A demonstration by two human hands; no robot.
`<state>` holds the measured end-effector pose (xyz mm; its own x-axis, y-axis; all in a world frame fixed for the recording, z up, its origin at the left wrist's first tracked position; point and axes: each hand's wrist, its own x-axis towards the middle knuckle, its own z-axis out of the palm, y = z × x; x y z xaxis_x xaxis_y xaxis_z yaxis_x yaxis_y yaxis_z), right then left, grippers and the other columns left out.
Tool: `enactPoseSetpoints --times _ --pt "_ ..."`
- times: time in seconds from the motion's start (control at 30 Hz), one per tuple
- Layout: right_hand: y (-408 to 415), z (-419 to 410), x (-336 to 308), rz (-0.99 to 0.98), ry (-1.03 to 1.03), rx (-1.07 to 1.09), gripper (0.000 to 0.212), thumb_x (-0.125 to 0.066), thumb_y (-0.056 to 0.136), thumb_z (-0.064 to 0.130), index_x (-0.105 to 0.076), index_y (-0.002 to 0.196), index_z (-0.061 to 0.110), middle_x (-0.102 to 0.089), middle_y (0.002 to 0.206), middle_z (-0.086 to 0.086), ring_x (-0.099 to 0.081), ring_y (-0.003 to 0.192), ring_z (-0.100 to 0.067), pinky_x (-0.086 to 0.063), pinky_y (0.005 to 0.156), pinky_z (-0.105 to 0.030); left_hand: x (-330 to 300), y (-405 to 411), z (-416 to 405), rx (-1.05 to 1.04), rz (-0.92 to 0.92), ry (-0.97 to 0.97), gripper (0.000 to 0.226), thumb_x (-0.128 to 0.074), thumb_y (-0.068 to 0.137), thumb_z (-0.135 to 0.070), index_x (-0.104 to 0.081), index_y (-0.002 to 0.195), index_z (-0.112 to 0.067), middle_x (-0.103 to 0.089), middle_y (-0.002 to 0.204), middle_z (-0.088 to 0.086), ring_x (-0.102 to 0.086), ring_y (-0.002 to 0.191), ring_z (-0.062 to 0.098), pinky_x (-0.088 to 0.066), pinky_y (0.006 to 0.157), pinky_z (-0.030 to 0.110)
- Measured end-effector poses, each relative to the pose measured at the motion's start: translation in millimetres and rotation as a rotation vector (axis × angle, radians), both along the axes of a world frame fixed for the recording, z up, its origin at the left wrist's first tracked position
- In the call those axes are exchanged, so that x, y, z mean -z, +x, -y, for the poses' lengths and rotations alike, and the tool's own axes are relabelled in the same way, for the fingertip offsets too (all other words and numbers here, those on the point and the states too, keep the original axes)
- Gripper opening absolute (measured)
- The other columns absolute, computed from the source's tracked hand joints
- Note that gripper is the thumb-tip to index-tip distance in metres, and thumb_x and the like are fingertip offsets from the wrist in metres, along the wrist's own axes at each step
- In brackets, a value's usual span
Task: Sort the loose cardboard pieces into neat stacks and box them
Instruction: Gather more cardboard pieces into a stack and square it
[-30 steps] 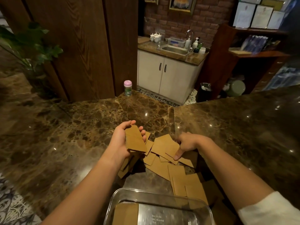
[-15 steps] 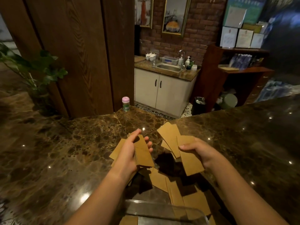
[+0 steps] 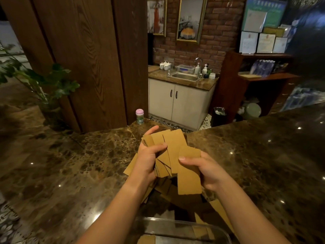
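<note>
Above the marble counter my left hand [image 3: 148, 158] grips a fanned bunch of brown cardboard pieces [image 3: 171, 147], thumb across their front. Close beside it, my right hand [image 3: 202, 170] pinches one long cardboard piece [image 3: 189, 175] that overlaps the bunch. More loose cardboard pieces [image 3: 219, 210] lie on the counter below the hands, partly in shadow. A clear plastic box [image 3: 223, 229] sits at the near edge with a cardboard piece [image 3: 146, 239] inside it.
The dark marble counter [image 3: 70, 173] spreads left and right. A small jar with a pink lid [image 3: 140, 116] stands at its far edge by a wooden pillar. A potted plant [image 3: 44, 88] stands at the far left. Behind are a sink cabinet and shelves.
Both hands rose and came together. The right hand's cardboard pieces now overlap the bunch in the left hand. The view tilted up, so less of the box shows.
</note>
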<state>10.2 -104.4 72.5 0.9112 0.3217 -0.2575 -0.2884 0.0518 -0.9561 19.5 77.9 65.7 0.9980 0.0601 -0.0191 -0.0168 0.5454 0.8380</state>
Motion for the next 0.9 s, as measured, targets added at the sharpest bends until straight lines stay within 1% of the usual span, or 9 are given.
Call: enactPoseSetpoints --times 0.17,0.3,0.4,0.5,0.6,0.67,0.73,0.8,0.9 --pt "3 6 -2 -0.005 0.095 0.193 0.058 -0.082 0.066 0.014 -0.063 0.121 0.011 -0.079 0.097 -0.008 -0.076 0.081 -0.023 -0.059 0.057 -0.033 -1 2 -9 -0.048 -0.038 -0.192 0.043 -0.055 0.089 0.005 -0.064 0.119 -0.025 -0.073 0.103 0.011 -0.072 0.086 0.026 -0.059 0.07 0.04" --pt "4 9 -1 -0.046 0.166 0.232 0.068 -0.081 0.065 0.015 -0.058 0.129 0.012 -0.075 0.111 -0.016 -0.074 0.093 -0.03 -0.059 0.063 -0.038 1 4 -13 -0.024 -0.04 -0.229 0.041 -0.055 0.091 0.0 -0.067 0.118 -0.028 -0.077 0.099 0.009 -0.074 0.083 0.025 -0.059 0.064 0.038" --pt "4 9 -1 -0.069 0.218 0.238 0.067 -0.08 0.067 0.016 -0.058 0.131 0.012 -0.074 0.113 -0.018 -0.074 0.09 -0.029 -0.059 0.061 -0.038 2 6 -13 -0.025 -0.033 -0.241 0.039 -0.055 0.092 -0.006 -0.065 0.122 -0.029 -0.077 0.1 0.008 -0.074 0.086 0.025 -0.06 0.068 0.04" --pt "5 8 0 -0.091 0.261 0.268 0.066 -0.08 0.068 0.015 -0.058 0.13 0.012 -0.074 0.111 -0.018 -0.076 0.084 -0.028 -0.06 0.058 -0.037 3 9 -12 -0.021 -0.048 -0.278 0.029 -0.055 0.097 -0.031 -0.062 0.125 -0.03 -0.076 0.107 0.01 -0.073 0.096 0.029 -0.059 0.077 0.047" --pt "6 9 -3 -0.059 0.262 0.293 0.06 -0.079 0.067 0.014 -0.06 0.124 0.014 -0.078 0.098 -0.011 -0.077 0.079 -0.025 -0.06 0.057 -0.037 4 13 -14 0.007 -0.142 -0.311 0.052 -0.042 0.094 -0.064 -0.057 0.13 -0.029 -0.071 0.119 0.014 -0.069 0.106 0.034 -0.056 0.085 0.052" --pt "8 11 -7 0.048 0.24 0.367 0.049 -0.079 0.071 0.013 -0.064 0.117 0.019 -0.08 0.092 -0.002 -0.077 0.078 -0.018 -0.059 0.058 -0.034 2 14 -17 0.029 -0.221 -0.36 0.059 -0.041 0.093 -0.067 -0.055 0.133 -0.026 -0.069 0.118 0.019 -0.069 0.095 0.03 -0.056 0.076 0.044" --pt "6 12 -12 0.272 0.137 0.439 0.035 -0.077 0.081 0.013 -0.07 0.105 0.037 -0.078 0.094 0.01 -0.075 0.078 -0.007 -0.058 0.056 -0.024 1 13 -18 0.005 -0.269 -0.389 0.056 -0.047 0.092 -0.065 -0.054 0.131 -0.025 -0.068 0.113 0.017 -0.069 0.085 0.028 -0.057 0.064 0.039" --pt "1 10 -14 0.513 -0.115 0.442 0.037 -0.075 0.087 0.018 -0.068 0.098 0.052 -0.074 0.094 0.021 -0.07 0.08 0.003 -0.056 0.053 -0.016 3 12 -15 -0.042 -0.245 -0.322 0.053 -0.052 0.088 -0.062 -0.055 0.126 -0.026 -0.068 0.118 0.014 -0.072 0.093 0.026 -0.06 0.065 0.039" --pt "-8 0 -8 0.753 -0.501 0.317 0.038 -0.073 0.09 0.021 -0.062 0.121 0.039 -0.071 0.088 0.018 -0.07 0.072 0.0 -0.058 0.052 -0.022 6 10 -5 -0.111 -0.196 -0.246 0.054 -0.058 0.079 -0.056 -0.057 0.124 -0.025 -0.069 0.12 0.019 -0.071 0.102 0.032 -0.061 0.07 0.043"
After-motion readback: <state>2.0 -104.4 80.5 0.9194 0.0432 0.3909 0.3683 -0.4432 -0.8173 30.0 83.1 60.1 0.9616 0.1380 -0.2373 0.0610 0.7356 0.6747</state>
